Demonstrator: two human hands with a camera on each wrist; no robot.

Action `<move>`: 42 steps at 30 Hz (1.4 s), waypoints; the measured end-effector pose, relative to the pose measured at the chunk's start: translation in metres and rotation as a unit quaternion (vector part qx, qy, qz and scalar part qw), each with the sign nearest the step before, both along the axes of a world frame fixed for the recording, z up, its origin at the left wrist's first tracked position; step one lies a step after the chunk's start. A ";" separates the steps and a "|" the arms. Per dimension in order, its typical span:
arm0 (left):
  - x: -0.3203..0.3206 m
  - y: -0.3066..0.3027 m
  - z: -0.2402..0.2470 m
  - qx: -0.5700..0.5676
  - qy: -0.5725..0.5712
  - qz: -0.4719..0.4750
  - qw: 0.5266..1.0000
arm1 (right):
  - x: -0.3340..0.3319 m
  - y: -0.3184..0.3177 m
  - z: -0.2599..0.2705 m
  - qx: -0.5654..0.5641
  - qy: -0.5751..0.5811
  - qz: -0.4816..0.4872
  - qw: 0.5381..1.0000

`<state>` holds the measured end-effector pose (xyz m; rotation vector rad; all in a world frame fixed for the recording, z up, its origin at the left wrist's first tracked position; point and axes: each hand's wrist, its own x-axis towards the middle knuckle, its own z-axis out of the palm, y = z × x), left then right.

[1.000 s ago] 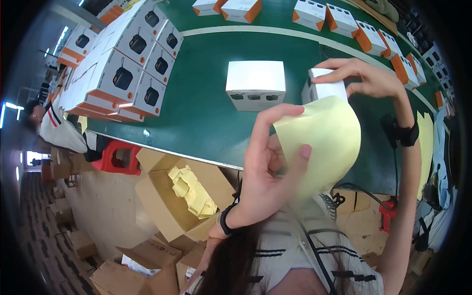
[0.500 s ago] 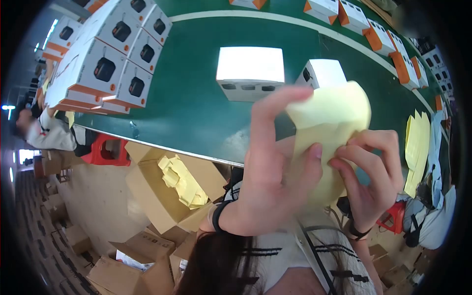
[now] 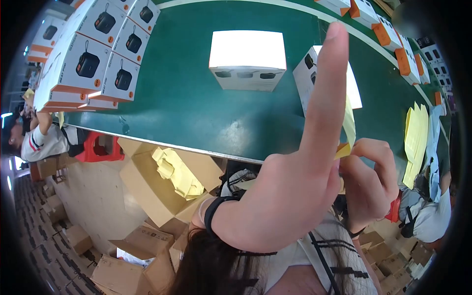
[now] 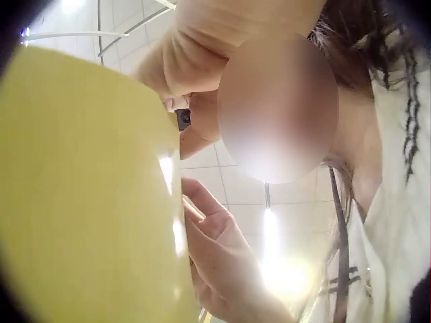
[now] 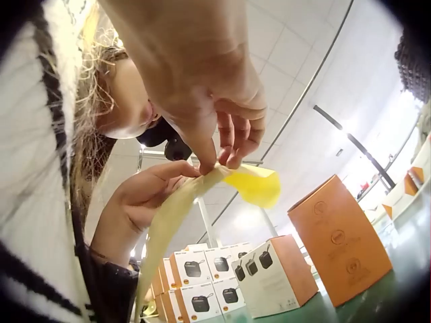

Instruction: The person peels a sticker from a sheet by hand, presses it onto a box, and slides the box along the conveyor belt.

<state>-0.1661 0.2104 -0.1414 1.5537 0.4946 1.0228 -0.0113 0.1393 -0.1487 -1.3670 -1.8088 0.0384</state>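
Observation:
Both hands are at a thin yellow sheet (image 4: 87, 188), which fills the left side of the left wrist view and shows edge-on in the head view. My left hand (image 3: 275, 196) holds it low down, its index finger stretched straight up. My right hand (image 3: 368, 179) pinches the upper edge between thumb and fingertips, as the right wrist view shows, close by the left fingers. A brighter yellow corner (image 5: 259, 188) sticks out past the right fingertips. Behind the left index finger, partly covered, stands a white box (image 3: 354, 88); another white box (image 3: 248, 49) stands to its left.
Stacked printed boxes (image 3: 86, 66) stand on the green table (image 3: 182, 98) at left. More boxes (image 3: 386, 37) line the far right, with yellow sheets (image 3: 415, 142) at the right edge. Below the table, a carton (image 3: 142, 182) holds crumpled yellow paper. Another person (image 3: 42, 142) is at far left.
My right hand has left the white box and come down to pinch the yellow sheet. The left hand has turned, raising its index finger, and the sheet now shows edge-on.

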 end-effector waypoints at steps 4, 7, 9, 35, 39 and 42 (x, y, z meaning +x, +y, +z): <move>-0.001 0.008 -0.002 0.133 -0.039 0.058 0.989 | -0.005 0.004 -0.002 -0.032 -0.005 -0.021 0.999; -0.005 0.008 0.004 0.066 -0.022 0.068 0.995 | -0.003 0.005 -0.008 -0.017 -0.004 -0.006 1.000; -0.004 0.009 -0.015 0.107 0.031 0.085 0.990 | -0.004 0.007 -0.010 -0.009 0.006 0.002 1.000; -0.021 0.019 -0.008 -0.010 -0.073 0.010 0.997 | -0.004 0.020 -0.009 -0.042 -0.100 -0.007 0.994; -0.024 0.022 -0.017 -0.038 -0.067 0.008 0.997 | 0.005 0.013 -0.018 -0.009 0.069 0.038 0.997; -0.022 0.026 -0.025 -0.090 -0.017 0.053 0.994 | 0.015 0.012 -0.019 0.043 0.215 -0.016 0.976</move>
